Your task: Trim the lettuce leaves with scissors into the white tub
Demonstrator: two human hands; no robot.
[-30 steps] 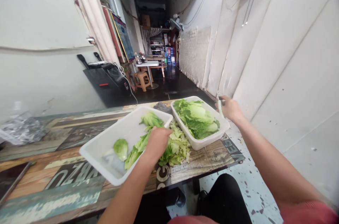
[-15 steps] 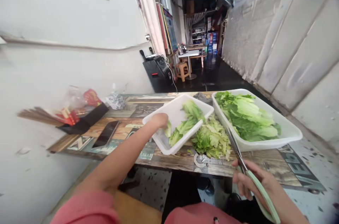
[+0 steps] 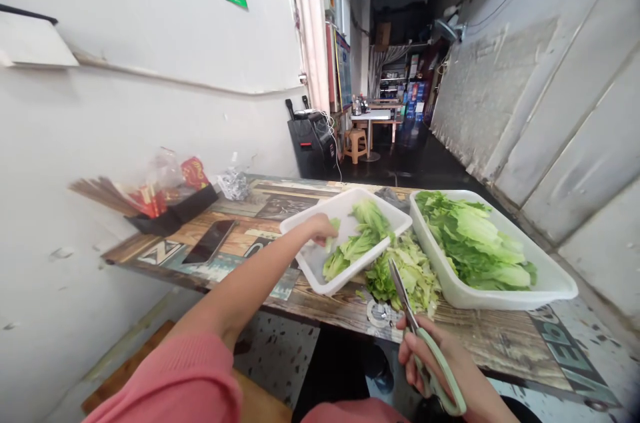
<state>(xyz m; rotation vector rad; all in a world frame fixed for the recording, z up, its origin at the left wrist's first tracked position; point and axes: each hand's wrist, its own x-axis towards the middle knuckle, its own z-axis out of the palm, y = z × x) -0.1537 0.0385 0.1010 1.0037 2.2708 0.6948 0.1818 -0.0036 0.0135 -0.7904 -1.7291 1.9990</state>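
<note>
My left hand (image 3: 320, 230) reaches into a shallow white plastic tray (image 3: 314, 262), its fingers curled over a small lettuce leaf. Torn romaine leaves (image 3: 357, 253) lie in that tray. My right hand (image 3: 425, 360) grips green-handled scissors (image 3: 433, 360) at the table's front edge, with the blades pointing up at a pile of chopped lettuce (image 3: 407, 273). The blade tips are close to the pile, and any contact is hard to judge. To the right, a larger white tray (image 3: 500, 300) holds a heap of romaine leaves (image 3: 475, 243).
A printed wooden tabletop (image 3: 500, 336) carries a black phone (image 3: 209, 241), a black holder (image 3: 173, 218) with sticks and red packets, and crumpled foil (image 3: 233, 186). Walls flank both sides. A black speaker (image 3: 313, 146) stands beyond the table, in a narrow room.
My view has swung left. My right hand has come in from the far right to the table's front edge with the scissors. My left hand has stayed in the tray.
</note>
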